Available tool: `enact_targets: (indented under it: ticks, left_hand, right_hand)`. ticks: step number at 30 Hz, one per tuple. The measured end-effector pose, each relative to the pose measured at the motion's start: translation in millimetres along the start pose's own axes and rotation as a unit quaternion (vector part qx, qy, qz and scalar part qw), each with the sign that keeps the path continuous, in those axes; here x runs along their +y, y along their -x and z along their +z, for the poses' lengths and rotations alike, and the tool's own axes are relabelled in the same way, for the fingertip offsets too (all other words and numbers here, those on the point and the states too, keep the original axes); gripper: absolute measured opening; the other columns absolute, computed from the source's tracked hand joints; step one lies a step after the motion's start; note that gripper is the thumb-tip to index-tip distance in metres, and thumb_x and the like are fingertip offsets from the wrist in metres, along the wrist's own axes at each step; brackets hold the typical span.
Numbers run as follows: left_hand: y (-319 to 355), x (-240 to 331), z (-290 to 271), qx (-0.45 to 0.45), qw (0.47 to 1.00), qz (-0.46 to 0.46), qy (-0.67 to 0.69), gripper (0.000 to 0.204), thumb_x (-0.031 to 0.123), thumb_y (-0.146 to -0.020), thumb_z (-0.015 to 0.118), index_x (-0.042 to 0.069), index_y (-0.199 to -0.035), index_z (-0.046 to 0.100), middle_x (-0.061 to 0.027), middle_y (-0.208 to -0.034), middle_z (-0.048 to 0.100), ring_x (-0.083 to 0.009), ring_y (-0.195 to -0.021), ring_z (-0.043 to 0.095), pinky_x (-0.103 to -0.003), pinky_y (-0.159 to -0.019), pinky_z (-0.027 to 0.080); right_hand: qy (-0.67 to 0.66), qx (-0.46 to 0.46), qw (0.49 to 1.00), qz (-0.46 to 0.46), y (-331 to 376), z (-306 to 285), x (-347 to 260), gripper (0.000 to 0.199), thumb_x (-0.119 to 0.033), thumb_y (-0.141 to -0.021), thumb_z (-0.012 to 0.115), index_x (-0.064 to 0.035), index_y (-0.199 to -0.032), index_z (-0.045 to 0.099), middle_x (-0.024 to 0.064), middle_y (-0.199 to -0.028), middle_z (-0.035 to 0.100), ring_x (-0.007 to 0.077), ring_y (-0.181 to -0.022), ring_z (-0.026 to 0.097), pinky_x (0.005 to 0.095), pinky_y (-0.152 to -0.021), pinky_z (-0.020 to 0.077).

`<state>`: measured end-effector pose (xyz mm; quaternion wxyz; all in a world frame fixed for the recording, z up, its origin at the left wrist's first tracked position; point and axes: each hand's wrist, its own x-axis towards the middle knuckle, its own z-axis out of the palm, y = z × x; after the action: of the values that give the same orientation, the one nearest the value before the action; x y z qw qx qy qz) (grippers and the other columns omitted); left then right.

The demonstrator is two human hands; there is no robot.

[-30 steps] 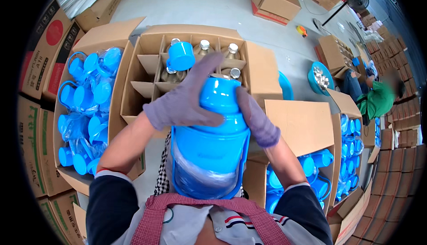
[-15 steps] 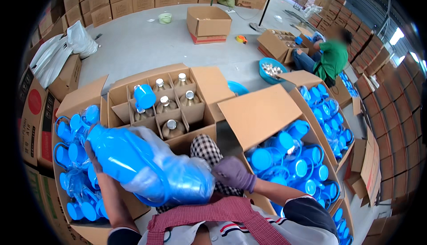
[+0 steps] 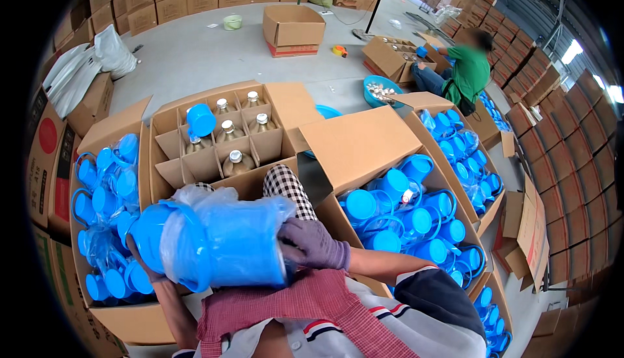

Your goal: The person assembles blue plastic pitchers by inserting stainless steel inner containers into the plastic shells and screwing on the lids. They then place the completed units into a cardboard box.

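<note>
Both hands gripping blue plastic-wrapped jug [image 3: 221, 241] lying sideways over lap | right hand [image 3: 312, 244] clasping its base | left hand [image 3: 146, 264] cupping lid end | divided bottle carton [image 3: 221, 140] sitting ahead

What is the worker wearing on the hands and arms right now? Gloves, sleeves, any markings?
The right hand wears a grey-purple knit glove, and the forearm behind it is bare up to a short dark sleeve with red, white and navy stripes. The left hand is mostly hidden, so its glove cannot be confirmed. A red-and-white checked apron covers the chest.
</note>
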<state>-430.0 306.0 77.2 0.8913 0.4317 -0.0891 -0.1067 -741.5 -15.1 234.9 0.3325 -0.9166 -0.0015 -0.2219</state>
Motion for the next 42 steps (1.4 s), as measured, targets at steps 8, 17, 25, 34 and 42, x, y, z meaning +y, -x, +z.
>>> enact_targets:
  ticks: [8, 17, 25, 34, 42]
  left_hand:
    - [24, 0, -9, 0.018, 0.981, 0.115, -0.157, 0.061, 0.04, -0.095, 0.05, 0.027, -0.149, 0.023, -0.0161, -0.151, 0.028, -0.0364, -0.128, 0.043, -0.053, -0.103, 0.043]
    - [34, 46, 103, 0.153, 0.983, -0.089, 0.056, 0.07, 0.054, -0.096, 0.04, 0.008, -0.147, 0.028, -0.0162, -0.149, 0.035, -0.0358, -0.134, 0.036, -0.05, -0.113, 0.028]
    - [26, 29, 63, -0.002, 0.977, -0.16, 0.144, 0.074, 0.059, -0.089, 0.049, 0.001, -0.134, 0.047, -0.0228, -0.128, 0.056, -0.0342, -0.115, 0.057, -0.048, -0.096, 0.049]
    - [39, 58, 71, 0.04, 0.991, -0.096, 0.079, 0.071, 0.059, -0.087, 0.054, -0.001, -0.126, 0.052, -0.0205, -0.116, 0.062, -0.0295, -0.101, 0.063, -0.042, -0.089, 0.053]
    - [34, 20, 40, 0.048, 0.996, 0.067, -0.036, 0.043, 0.032, -0.094, 0.05, 0.003, -0.126, 0.053, -0.0206, -0.126, 0.057, -0.0292, -0.111, 0.058, -0.041, -0.094, 0.048]
  right_hand:
    - [-0.297, -0.059, 0.896, 0.324, 25, 41, 23, 0.04, -0.028, -0.09, 0.06, 0.001, -0.118, 0.059, 0.0143, -0.106, 0.067, 0.0205, -0.096, 0.062, 0.0343, -0.09, 0.0483]
    - [-0.212, -0.164, 0.888, 0.373, 24, 36, 42, 0.037, -0.015, -0.088, 0.056, 0.0035, -0.121, 0.055, 0.0173, -0.109, 0.063, 0.0334, -0.097, 0.062, 0.0393, -0.084, 0.0504]
    - [0.175, -0.117, 0.97, -0.123, -11, -11, 18, 0.039, -0.014, -0.068, 0.065, -0.0004, -0.104, 0.06, 0.0185, -0.096, 0.061, 0.0344, -0.081, 0.061, 0.042, -0.067, 0.0493]
    - [-0.283, -0.151, 0.921, 0.22, 33, 18, 87, 0.045, -0.015, -0.087, 0.063, 0.0001, -0.128, 0.052, 0.0152, -0.126, 0.056, 0.0266, -0.117, 0.053, 0.036, -0.097, 0.0437]
    - [0.085, -0.347, 0.934, 0.017, -95, -36, 1, 0.089, -0.021, -0.072, 0.074, -0.0009, -0.145, 0.029, 0.024, -0.146, 0.035, 0.0383, -0.137, 0.033, 0.0446, -0.114, 0.0237]
